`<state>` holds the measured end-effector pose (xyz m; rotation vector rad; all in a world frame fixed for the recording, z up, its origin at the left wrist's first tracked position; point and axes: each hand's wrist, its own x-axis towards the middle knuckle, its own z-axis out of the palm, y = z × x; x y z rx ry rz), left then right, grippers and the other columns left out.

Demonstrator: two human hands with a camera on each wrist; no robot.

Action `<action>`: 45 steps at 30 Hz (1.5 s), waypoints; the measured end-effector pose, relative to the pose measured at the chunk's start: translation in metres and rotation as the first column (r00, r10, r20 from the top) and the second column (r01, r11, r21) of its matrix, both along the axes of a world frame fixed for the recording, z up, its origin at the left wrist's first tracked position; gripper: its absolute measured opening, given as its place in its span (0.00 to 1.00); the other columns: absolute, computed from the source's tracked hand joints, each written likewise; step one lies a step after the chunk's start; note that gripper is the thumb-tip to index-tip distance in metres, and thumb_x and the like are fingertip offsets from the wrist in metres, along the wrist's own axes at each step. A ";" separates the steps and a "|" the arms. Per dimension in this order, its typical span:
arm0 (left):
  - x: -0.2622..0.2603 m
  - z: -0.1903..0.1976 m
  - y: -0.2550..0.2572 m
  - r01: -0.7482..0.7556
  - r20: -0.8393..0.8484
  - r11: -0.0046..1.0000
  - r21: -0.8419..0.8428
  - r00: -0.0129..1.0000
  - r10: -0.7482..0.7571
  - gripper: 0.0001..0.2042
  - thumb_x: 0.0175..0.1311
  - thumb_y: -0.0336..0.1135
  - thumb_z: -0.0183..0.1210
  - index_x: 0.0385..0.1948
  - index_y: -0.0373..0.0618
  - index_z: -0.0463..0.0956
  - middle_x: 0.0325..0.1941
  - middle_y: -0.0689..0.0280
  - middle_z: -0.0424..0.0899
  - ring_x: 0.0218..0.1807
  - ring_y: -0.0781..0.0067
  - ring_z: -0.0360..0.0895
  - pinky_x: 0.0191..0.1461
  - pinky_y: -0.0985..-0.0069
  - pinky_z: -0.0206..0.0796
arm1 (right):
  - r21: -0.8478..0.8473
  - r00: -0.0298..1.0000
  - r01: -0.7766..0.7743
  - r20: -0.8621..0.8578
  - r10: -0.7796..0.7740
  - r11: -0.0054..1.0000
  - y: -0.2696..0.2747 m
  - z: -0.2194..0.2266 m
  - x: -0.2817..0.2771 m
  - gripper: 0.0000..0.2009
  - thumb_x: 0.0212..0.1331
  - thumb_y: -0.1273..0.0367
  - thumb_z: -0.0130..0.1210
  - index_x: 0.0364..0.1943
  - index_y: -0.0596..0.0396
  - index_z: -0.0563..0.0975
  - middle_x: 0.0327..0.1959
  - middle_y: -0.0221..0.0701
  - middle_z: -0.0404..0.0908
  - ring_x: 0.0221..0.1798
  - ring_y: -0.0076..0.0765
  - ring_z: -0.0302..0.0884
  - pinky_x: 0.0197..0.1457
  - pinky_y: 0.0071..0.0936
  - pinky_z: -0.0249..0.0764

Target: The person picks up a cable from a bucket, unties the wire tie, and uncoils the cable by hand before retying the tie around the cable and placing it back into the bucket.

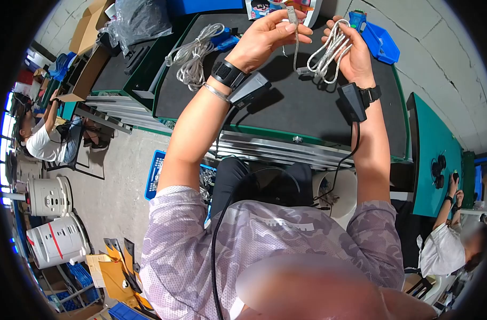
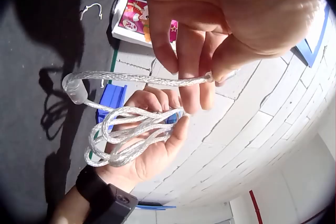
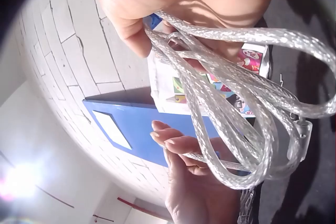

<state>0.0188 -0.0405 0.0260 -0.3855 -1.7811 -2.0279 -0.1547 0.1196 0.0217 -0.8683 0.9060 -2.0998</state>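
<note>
In the head view my left hand pinches one end of a clear braided USB cable between thumb and fingers, just below its metal plug. The coiled part of that cable hangs from my right hand, whose thumb and fingers grip it near a blue connector. A clear cylindrical bead sits on the stretch between the hands, at the bend. Close up in the right wrist view, the loops hang below the palm, partly covering the left hand behind.
More coiled clear cables with blue connectors lie left on the dark mat. A blue bin stands at the back right, a printed package at the back. A short white tie lies on the mat. Two other people sit at neighbouring benches.
</note>
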 end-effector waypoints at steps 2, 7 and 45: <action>0.000 0.000 0.000 0.004 0.003 1.000 -0.001 1.000 -0.004 0.21 0.70 0.40 0.52 0.60 0.42 0.65 0.49 0.60 0.80 0.53 0.66 0.78 0.61 0.70 0.65 | 0.000 1.000 -0.004 0.002 0.004 1.000 0.001 0.001 0.001 0.12 0.65 0.68 0.49 0.49 0.58 0.74 0.41 0.32 0.81 0.43 0.32 0.80 0.50 0.34 0.78; -0.001 0.000 0.001 0.025 -0.002 1.000 -0.003 1.000 -0.025 0.19 0.69 0.40 0.53 0.58 0.42 0.67 0.48 0.61 0.81 0.52 0.67 0.78 0.59 0.71 0.66 | -0.013 1.000 -0.018 0.010 0.018 1.000 0.000 0.000 0.000 0.12 0.65 0.68 0.49 0.49 0.58 0.74 0.41 0.32 0.81 0.43 0.32 0.80 0.50 0.35 0.78; -0.002 -0.005 0.011 0.171 0.126 0.973 -0.158 0.980 -0.152 0.14 0.60 0.32 0.63 0.47 0.41 0.77 0.47 0.67 0.80 0.47 0.79 0.77 0.56 0.77 0.68 | -0.061 0.992 -0.077 0.092 0.083 0.995 0.001 0.013 0.021 0.10 0.62 0.71 0.51 0.47 0.54 0.73 0.36 0.32 0.78 0.35 0.31 0.79 0.40 0.26 0.79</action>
